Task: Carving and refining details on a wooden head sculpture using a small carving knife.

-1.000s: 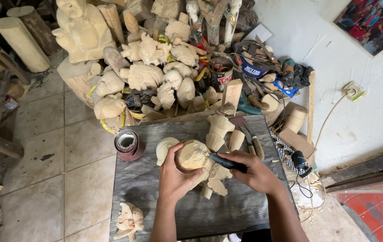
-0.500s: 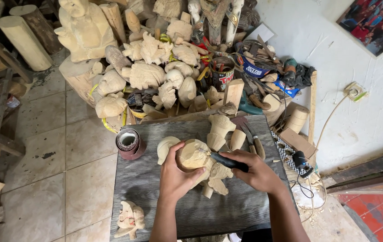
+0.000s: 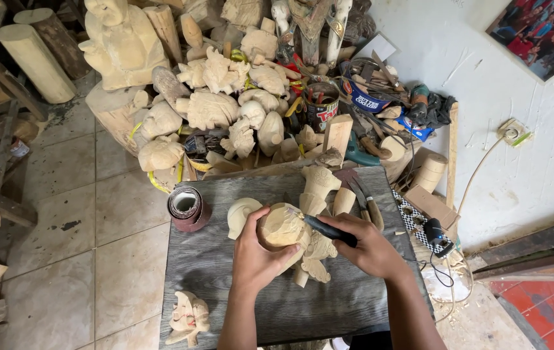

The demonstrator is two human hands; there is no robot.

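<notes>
Soft, even daylight fills your view, brightest on the white wall (image 3: 484, 97) at right, dimmer among the timber at far left. Shadows under your left hand (image 3: 260, 256) and right hand (image 3: 367, 246) stay faint. Focus holds sharp at centre; wide-angle distortion bends the edges. No glare.

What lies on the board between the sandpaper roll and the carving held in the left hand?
In the head view, one pale rounded wooden piece lies between the sandpaper roll and the carving.
</notes>
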